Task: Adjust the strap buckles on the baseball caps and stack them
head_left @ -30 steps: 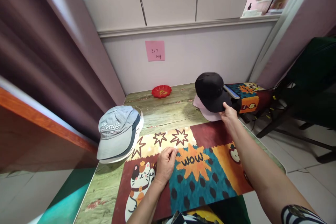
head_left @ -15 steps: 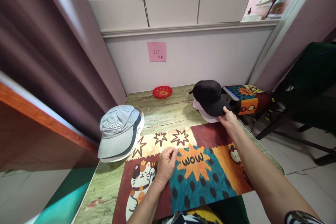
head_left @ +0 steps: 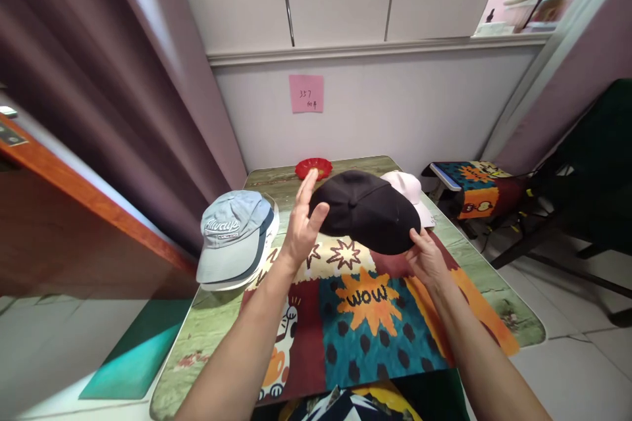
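Right grip: closed in a pinch on the brim of the black cap; right grip [head_left: 427, 256] sits above the mat's right part, thumb on the upper face, fingers mostly hidden.
Left grip: wide open, thumb parted from fingers; left grip [head_left: 299, 230] is at the crown's edge, above the mat's far left part. Contact with the cap: cannot tell.
Black cap: black cap [head_left: 368, 214] appears lifted, tilted, crown button visible, above the far edge of the patterned mat [head_left: 340, 329].
Caps so far: work on the black cap judged midway, in hand but not set down. Several caps already nested together; one pale cap lies apart from them.
Pale pink cap: pale pink cap [head_left: 405, 185] lies beyond the mat's far right part, partly hidden.
Cap stack: grey-blue cap [head_left: 232, 227] on top, dark and white brims below, at the mat's far left corner.
Red dish: red dish [head_left: 323, 166] rests well beyond the mat, on the worktop [head_left: 212, 316].
Pink note: pink note [head_left: 307, 93] on the wall beyond the mat.
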Motion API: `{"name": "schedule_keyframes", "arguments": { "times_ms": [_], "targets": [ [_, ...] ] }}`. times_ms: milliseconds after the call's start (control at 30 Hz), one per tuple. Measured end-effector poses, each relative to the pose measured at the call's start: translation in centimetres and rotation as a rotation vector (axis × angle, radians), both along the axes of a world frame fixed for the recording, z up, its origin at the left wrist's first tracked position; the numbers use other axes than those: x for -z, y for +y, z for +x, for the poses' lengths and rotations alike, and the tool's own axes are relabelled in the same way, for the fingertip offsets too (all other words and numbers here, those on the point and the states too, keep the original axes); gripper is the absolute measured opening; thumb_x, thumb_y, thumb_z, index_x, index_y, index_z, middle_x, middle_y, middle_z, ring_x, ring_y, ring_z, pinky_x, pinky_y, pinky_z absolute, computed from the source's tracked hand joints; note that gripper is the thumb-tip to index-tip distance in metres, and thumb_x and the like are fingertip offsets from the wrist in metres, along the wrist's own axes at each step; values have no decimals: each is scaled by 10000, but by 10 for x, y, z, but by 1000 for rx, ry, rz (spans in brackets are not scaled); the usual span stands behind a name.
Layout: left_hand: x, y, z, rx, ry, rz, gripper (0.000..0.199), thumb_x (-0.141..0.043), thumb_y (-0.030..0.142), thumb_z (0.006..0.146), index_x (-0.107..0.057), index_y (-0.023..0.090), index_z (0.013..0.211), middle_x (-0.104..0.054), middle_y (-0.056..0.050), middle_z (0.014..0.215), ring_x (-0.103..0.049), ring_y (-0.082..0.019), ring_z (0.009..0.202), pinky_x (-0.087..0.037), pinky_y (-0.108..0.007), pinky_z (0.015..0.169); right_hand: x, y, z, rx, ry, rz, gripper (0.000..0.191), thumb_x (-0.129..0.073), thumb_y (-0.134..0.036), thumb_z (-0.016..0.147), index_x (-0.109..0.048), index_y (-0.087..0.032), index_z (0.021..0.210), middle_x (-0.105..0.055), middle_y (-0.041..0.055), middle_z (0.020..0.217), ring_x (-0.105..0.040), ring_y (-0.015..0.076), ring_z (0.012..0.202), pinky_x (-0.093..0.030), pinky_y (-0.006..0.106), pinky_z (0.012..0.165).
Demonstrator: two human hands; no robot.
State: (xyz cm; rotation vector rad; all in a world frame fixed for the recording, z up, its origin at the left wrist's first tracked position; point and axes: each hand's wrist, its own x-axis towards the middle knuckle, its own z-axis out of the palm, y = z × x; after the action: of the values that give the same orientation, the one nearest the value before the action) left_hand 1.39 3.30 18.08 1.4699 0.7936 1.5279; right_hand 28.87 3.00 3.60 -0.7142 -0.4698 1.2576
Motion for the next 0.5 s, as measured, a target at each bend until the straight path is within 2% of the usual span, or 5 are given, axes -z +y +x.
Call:
{"name": "schedule_keyframes", "arguments": {
  "times_ms": [100,200,300,400,500],
  "targets": [
    [-6,8,19,211,-104,-192,519,-681,483,889,-604,221,1331,-597,-93,1432,-429,-305,1447,-281,-428,1226,-4,-7,-19,-34,45,-9,424,-773,-211,805,-690,-272,1216,-737,14,1253,-674,190,1195,-529,371,1069],
    [15,14,37,298,-296,-339,571,-552,666,898,-594,199,1224,-694,-112,1226,-624,-299,1234,-448,-460,1091,-4,-9,-32,-32,121,-27,377,-746,-212,843,-685,-302,1204,-735,-4,1256,-683,183,1180,-539,404,1060],
    [35,22,38,17,-285,-316,508,-598,667,861,-604,190,1034,-718,-81,1036,-683,-242,1028,-508,-384,962,0,-12,-34,-30,158,-74,383,-756,-226,837,-682,-296,1206,-750,-2,1223,-691,177,1163,-550,387,1045],
    [45,25,19,-333,53,-188,341,-691,527,843,-647,192,885,-706,-39,924,-651,-202,958,-482,-311,916,2,-14,-27,22,131,-101,399,-765,-229,822,-689,-286,1210,-763,-4,1191,-689,169,1164,-541,354,1054],
    [46,20,-2,-363,264,-148,379,-619,536,898,-670,189,755,-693,-24,788,-643,-203,904,-477,-295,862,0,-16,-22,47,77,-102,398,-759,-228,822,-698,-275,1213,-764,8,1189,-696,177,1151,-544,345,1048]
  ]
}}
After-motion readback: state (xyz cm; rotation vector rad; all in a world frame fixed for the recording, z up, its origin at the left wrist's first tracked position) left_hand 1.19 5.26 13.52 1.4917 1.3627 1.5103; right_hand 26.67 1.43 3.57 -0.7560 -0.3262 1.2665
